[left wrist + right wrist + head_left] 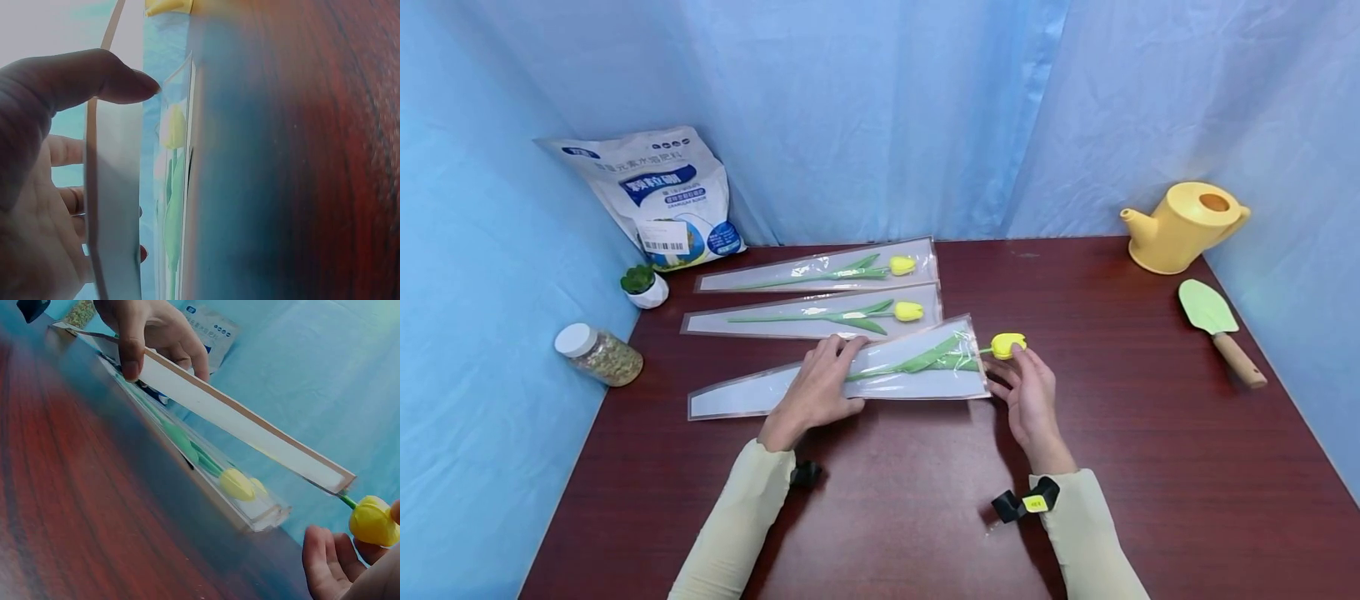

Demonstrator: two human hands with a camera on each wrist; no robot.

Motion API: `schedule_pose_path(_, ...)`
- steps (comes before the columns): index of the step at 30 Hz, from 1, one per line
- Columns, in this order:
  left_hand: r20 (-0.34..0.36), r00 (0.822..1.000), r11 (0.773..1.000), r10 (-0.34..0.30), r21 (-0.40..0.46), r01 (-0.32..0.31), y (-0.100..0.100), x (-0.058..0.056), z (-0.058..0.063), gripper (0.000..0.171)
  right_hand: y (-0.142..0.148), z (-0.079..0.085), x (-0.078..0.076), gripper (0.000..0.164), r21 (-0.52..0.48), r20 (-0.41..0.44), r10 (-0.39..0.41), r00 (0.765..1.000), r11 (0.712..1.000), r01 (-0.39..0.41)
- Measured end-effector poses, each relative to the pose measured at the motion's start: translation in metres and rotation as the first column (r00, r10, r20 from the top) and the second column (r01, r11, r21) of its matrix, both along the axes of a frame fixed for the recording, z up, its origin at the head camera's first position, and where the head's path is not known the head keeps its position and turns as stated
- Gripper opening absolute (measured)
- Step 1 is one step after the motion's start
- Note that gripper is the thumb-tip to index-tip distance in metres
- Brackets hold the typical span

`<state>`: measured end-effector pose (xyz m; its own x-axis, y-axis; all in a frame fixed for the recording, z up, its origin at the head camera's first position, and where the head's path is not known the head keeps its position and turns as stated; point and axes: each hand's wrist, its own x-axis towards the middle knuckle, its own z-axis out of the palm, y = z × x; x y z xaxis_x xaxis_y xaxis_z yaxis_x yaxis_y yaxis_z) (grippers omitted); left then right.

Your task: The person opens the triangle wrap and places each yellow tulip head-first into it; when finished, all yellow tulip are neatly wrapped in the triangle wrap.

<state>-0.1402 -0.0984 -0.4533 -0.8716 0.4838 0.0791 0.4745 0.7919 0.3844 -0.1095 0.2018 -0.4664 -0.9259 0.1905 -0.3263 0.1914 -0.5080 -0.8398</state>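
Observation:
A clear-fronted flower sleeve (730,402) with pale backing is raised at its right end. My left hand (820,387) grips it across its width, thumb on the near edge and fingers at the far edge. Out of the sleeve's wide right end sticks the yellow head of a tulip (1007,346); its green stem and leaves lie inside. My right hand (1033,404) pinches that bloom, which also shows in the right wrist view as a yellow tulip (373,522). The white back of the sleeve (115,187) fills part of the left wrist view.
Behind lie two more sleeves, each with a yellow tulip (908,312) (902,265). At left stand a fertilizer bag (662,200), a potted succulent (643,286) and a tilted jar (601,356). A yellow watering can (1180,229) and a trowel (1217,329) are at right.

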Motion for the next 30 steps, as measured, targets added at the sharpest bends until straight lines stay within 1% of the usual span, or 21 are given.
schedule_pose_path(2, 0.004, 1.0, 1.0, 0.001, 0.005, -0.001, 0.0, 0.0, 0.0, 0.085, 0.001, 0.001, -0.002, 0.019, 0.016, 0.003, -0.003, 1.0, 1.0, 0.003)
schedule_pose_path(4, 0.008, 1.0, 1.0, 0.003, 0.006, -0.003, 0.0, 0.0, 0.0, 0.084, 0.001, 0.002, -0.003, 0.017, 0.034, 0.01, 0.005, 1.0, 0.999, -0.005)
schedule_pose_path(8, 0.019, 1.0, 1.0, 0.004, 0.003, -0.004, 0.0, 0.0, -0.001, 0.085, -0.002, 0.003, -0.006, 0.005, 0.128, 0.015, 0.012, 1.0, 0.992, -0.013)
schedule_pose_path(11, 0.023, 1.0, 1.0, 0.006, 0.001, -0.006, 0.0, 0.0, -0.001, 0.085, -0.004, 0.004, -0.007, 0.009, 0.215, 0.014, -0.012, 1.0, 0.976, 0.008)
schedule_pose_path(14, 0.018, 1.0, 1.0, 0.009, 0.007, -0.009, 0.0, 0.001, 0.0, 0.084, -0.006, 0.004, -0.007, 0.012, 0.277, 0.006, -0.025, 1.0, 0.96, 0.023)
schedule_pose_path(17, 0.015, 1.0, 1.0, 0.008, 0.012, -0.009, 0.0, 0.001, 0.0, 0.084, -0.008, 0.004, -0.007, 0.011, 0.319, -0.003, -0.02, 1.0, 0.947, 0.02)
schedule_pose_path(20, 0.016, 1.0, 1.0, 0.005, 0.01, -0.005, 0.0, 0.0, 0.0, 0.084, -0.009, 0.004, -0.007, 0.01, 0.371, -0.02, -0.008, 1.0, 0.928, 0.015)
schedule_pose_path(24, 0.012, 1.0, 1.0, 0.008, 0.005, -0.009, 0.001, 0.001, 0.001, 0.084, -0.012, 0.003, -0.007, 0.004, 0.425, -0.053, -0.001, 0.999, 0.905, 0.023)
schedule_pose_path(25, 0.012, 1.0, 1.0, 0.012, 0.004, -0.012, 0.001, 0.001, 0.001, 0.084, -0.012, 0.003, -0.007, 0.005, 0.433, -0.064, 0.001, 0.998, 0.901, 0.027)
schedule_pose_path(27, 0.009, 1.0, 1.0, 0.021, 0.008, -0.022, 0.0, 0.001, 0.001, 0.085, -0.013, 0.003, -0.006, 0.013, 0.445, -0.084, 0.006, 0.996, 0.895, 0.032)
schedule_pose_path(30, 0.001, 0.999, 0.999, 0.036, 0.015, -0.036, -0.001, 0.001, 0.002, 0.085, -0.013, 0.004, -0.004, 0.028, 0.495, -0.111, 0.032, 0.993, 0.868, 0.028)
